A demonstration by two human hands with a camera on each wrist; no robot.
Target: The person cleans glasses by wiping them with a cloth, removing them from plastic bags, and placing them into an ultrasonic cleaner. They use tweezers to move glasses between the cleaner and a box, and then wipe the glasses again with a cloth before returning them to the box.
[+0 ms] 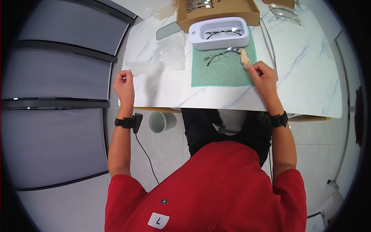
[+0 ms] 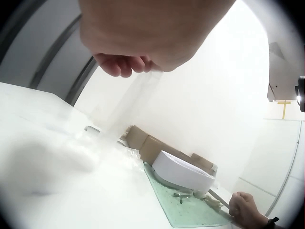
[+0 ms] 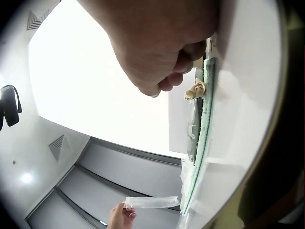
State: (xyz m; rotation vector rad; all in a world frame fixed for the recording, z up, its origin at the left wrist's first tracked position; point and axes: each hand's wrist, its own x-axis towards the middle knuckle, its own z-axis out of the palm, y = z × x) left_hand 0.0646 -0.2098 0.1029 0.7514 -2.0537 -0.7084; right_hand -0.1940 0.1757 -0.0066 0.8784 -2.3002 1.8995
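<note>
My left hand (image 1: pixel 124 87) pinches the end of a clear plastic sleeve (image 3: pixel 152 202), raised at the table's left side. In the left wrist view the sleeve (image 2: pixel 128 105) hangs from the fingertips toward the tabletop. My right hand (image 1: pixel 264 79) is curled at the green cloth's right edge, its thumb tip beside a crumpled beige piece (image 1: pixel 244 57). In the right wrist view that beige piece (image 3: pixel 195 89) lies on the cloth past the curled fingers. Eyeglasses (image 1: pixel 222 56) with clear lenses lie next to it on the green cloth (image 1: pixel 216 77).
A white cleaner tub (image 1: pixel 196 41) with another pair of glasses (image 1: pixel 224 33) inside stands behind. Past it is a cardboard box (image 1: pixel 232 19) holding several glasses. Clear bags (image 1: pixel 174 50) lie left, wrapped glasses (image 1: pixel 284 14) far right. A bin (image 1: pixel 160 121) stands below the table.
</note>
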